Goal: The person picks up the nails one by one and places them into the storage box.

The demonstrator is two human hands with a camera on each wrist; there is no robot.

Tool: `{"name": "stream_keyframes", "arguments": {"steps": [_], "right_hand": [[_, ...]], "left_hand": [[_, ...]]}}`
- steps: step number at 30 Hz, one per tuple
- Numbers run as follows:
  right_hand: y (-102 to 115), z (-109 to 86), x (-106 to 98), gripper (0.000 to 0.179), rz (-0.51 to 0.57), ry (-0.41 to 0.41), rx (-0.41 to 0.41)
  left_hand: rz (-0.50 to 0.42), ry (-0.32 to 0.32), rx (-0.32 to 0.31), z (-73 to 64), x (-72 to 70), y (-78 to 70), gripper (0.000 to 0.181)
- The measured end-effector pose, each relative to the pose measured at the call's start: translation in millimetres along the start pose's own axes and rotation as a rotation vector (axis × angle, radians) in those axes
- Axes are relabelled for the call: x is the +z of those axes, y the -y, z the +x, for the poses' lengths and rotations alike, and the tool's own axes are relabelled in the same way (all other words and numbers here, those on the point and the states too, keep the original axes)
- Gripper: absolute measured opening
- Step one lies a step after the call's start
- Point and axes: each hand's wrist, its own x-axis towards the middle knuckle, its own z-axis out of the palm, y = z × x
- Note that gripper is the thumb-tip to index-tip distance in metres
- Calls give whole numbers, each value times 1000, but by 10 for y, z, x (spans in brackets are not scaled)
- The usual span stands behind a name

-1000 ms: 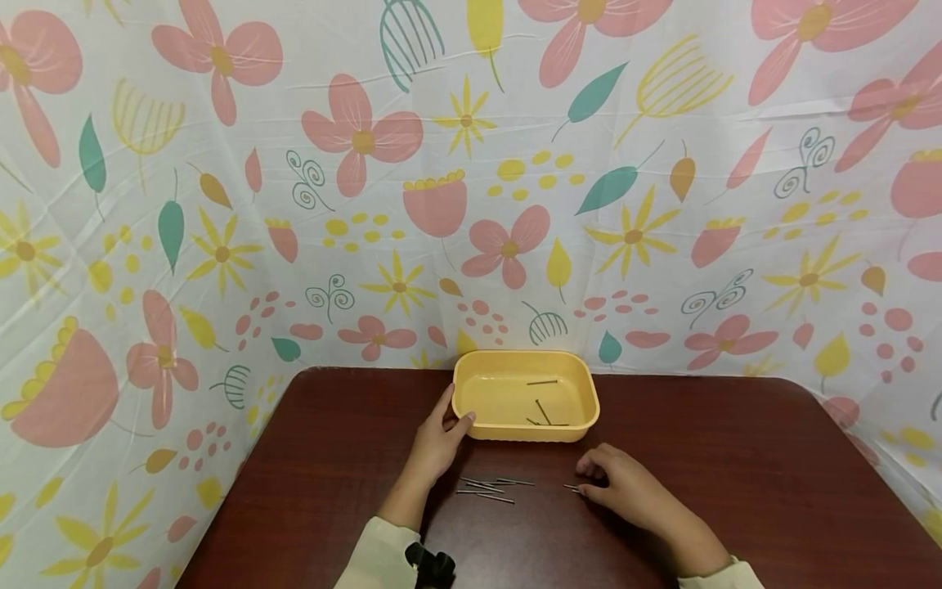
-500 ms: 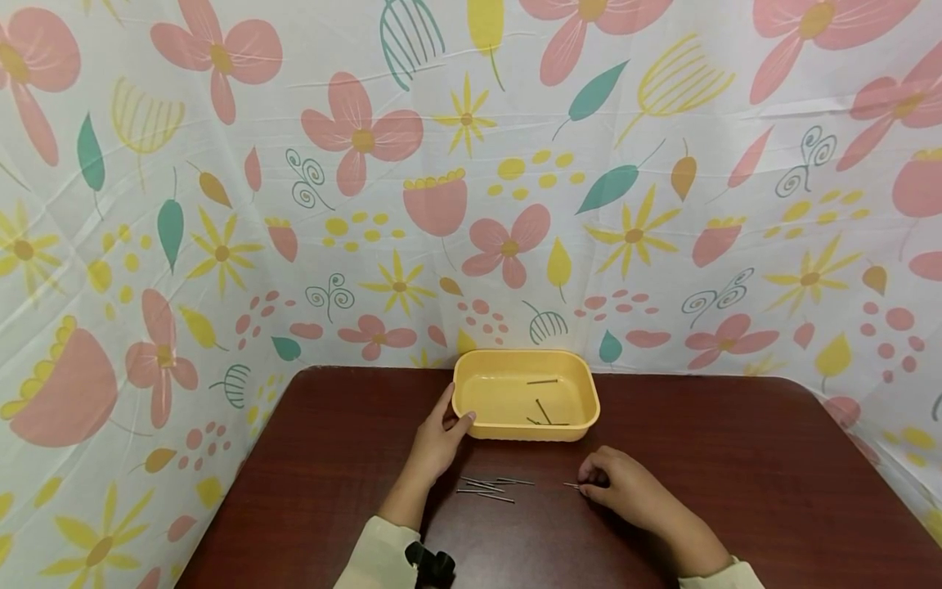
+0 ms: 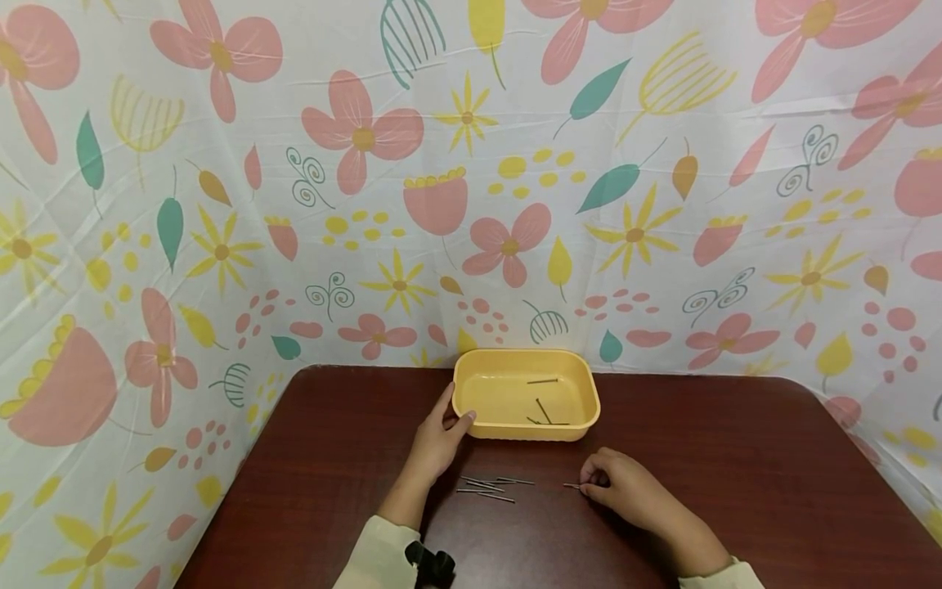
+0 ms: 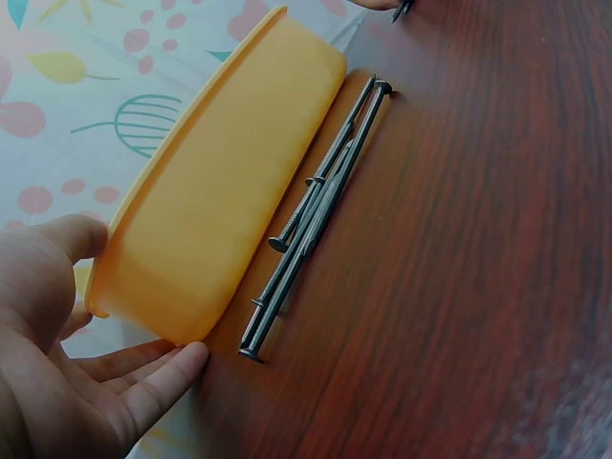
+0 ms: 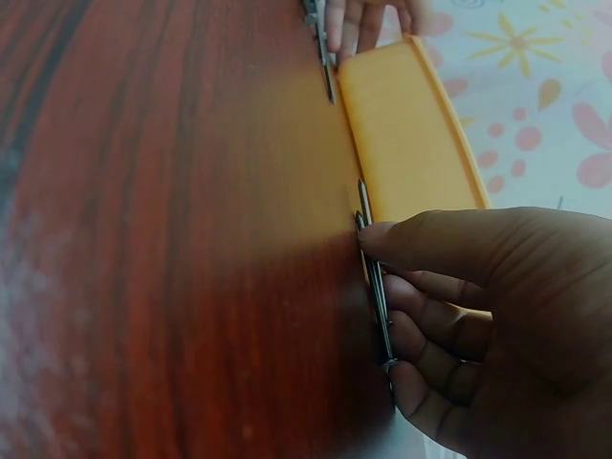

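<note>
My left hand (image 3: 434, 442) grips the left end of a yellow plastic container (image 3: 478, 431), its fingers and thumb spread around the near corner. Inside the container lie several nails (image 3: 543, 409). Just in front of it, a loose bunch of nails (image 4: 316, 210) rests on the table with heads pointing different ways. To the right of that bunch, my right hand (image 3: 625, 487) pinches nails (image 5: 378, 296) between thumb and fingers, low over the tabletop. Two nail points stick out past the thumb in the right wrist view; the fingers partly hide the rest.
The dark red-brown wooden table (image 3: 736, 442) has rounded far corners. A white cloth (image 3: 471, 311) printed with flowers hangs behind and beside it, close to the container's back. A black device (image 3: 430, 564) sits at the left sleeve.
My right thumb and fingers have closed a little on the nails, whose visible tips now lie closer together. The left hand, the container and the loose bunch stay where they were.
</note>
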Motion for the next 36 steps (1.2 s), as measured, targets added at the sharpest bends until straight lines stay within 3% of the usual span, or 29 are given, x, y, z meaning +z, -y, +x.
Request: {"name": "stream_keyframes", "arguments": {"steps": [36], "right_hand": [[21,-14,-14,16,-16,-36,-32]], "left_hand": [[3,2,2,5,0,8,72]]}}
